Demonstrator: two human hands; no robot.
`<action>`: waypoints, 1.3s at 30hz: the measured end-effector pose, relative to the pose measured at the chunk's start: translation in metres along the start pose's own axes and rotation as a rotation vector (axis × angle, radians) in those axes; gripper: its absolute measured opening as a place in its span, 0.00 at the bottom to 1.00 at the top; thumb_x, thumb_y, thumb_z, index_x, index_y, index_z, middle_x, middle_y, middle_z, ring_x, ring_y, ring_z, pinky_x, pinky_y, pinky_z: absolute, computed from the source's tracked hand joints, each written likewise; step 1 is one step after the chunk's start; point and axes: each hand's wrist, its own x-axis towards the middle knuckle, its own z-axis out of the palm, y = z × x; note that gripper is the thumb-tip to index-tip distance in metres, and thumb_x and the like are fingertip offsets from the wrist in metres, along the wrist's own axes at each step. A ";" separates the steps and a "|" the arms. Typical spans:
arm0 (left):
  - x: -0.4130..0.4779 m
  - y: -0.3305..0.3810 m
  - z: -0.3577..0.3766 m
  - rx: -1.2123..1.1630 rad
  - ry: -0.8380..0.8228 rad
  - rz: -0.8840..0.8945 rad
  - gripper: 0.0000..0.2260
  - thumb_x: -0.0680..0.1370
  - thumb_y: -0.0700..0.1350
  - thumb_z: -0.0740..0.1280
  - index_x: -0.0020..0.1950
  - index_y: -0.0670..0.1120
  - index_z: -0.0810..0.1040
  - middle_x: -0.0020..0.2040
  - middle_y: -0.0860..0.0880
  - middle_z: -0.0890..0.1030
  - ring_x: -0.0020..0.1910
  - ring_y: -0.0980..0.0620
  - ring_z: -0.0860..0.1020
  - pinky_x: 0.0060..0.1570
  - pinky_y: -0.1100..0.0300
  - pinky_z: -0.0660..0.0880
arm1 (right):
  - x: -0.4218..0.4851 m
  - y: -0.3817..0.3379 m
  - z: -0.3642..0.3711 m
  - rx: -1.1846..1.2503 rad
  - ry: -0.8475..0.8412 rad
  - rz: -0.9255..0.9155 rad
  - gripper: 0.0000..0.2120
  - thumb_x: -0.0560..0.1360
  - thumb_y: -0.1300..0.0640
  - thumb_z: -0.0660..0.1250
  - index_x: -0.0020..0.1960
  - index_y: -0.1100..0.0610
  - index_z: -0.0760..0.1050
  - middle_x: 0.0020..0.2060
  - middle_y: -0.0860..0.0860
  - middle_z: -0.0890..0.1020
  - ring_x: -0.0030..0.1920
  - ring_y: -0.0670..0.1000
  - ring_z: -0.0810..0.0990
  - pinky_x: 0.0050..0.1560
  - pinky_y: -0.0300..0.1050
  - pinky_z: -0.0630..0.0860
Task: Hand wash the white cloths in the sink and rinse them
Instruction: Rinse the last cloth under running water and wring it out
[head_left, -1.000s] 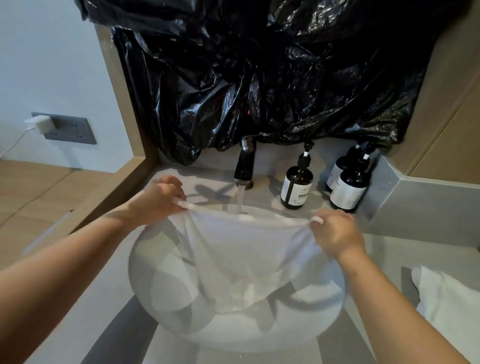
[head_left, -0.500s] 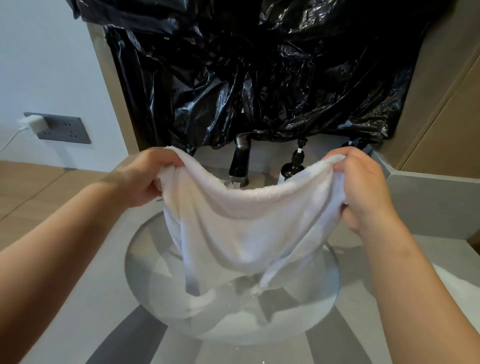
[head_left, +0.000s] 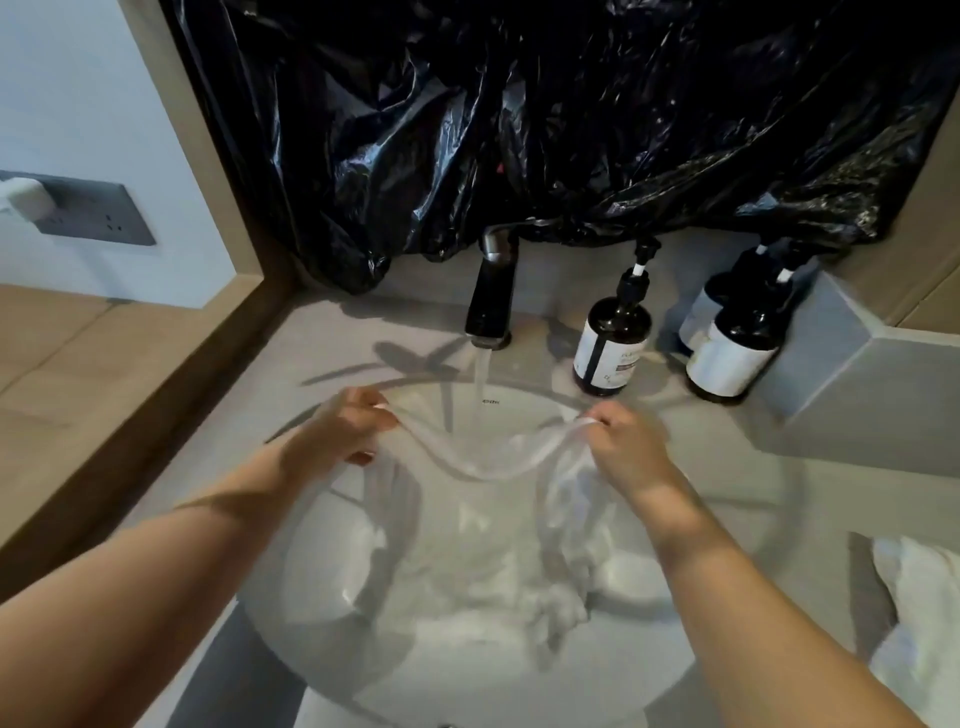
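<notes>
At the far left a grey socket (head_left: 93, 213) with a white plug (head_left: 23, 200) is set in the wall. Over the round, glossy white sink (head_left: 322, 613), one top corner of the cloth (head_left: 483, 519) is pinched by the left hand (head_left: 337, 434), its fingers curled round the edge. Between the hands the thin hem is let sag in a shallow curve, and the rest of the wet, limp fabric is draped down into the basin, bunched in folds toward the right (its outline is blurred). Water (head_left: 480, 384) is run from the black, squared tap (head_left: 491, 301) just behind the sagging hem. The other corner is pinched by the right hand (head_left: 628, 447), fingers curled tight. Dark pump bottles (head_left: 613, 343) with pale labels are stood on the matt grey counter (head_left: 363, 332), and a second cloth (head_left: 919, 623), thick and white, is laid at the right edge.
</notes>
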 end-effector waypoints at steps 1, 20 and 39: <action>0.007 -0.009 0.003 0.104 0.056 0.042 0.13 0.64 0.48 0.63 0.41 0.39 0.77 0.37 0.37 0.77 0.32 0.43 0.77 0.37 0.54 0.73 | 0.001 0.005 0.006 0.015 0.031 -0.020 0.13 0.73 0.55 0.57 0.47 0.60 0.78 0.42 0.55 0.78 0.46 0.54 0.73 0.42 0.43 0.63; 0.017 -0.112 0.104 1.185 -0.273 -0.001 0.32 0.78 0.67 0.47 0.77 0.58 0.39 0.78 0.51 0.36 0.75 0.43 0.34 0.68 0.34 0.41 | -0.026 0.054 0.115 -0.846 -0.687 0.118 0.30 0.79 0.36 0.47 0.74 0.37 0.35 0.76 0.48 0.34 0.75 0.61 0.33 0.66 0.76 0.45; 0.044 -0.114 0.102 0.644 0.352 0.341 0.15 0.70 0.54 0.55 0.42 0.51 0.80 0.36 0.61 0.81 0.46 0.62 0.75 0.50 0.68 0.67 | 0.008 0.059 0.122 -0.184 -0.175 -0.002 0.24 0.79 0.43 0.47 0.61 0.52 0.75 0.55 0.53 0.82 0.59 0.56 0.78 0.55 0.46 0.68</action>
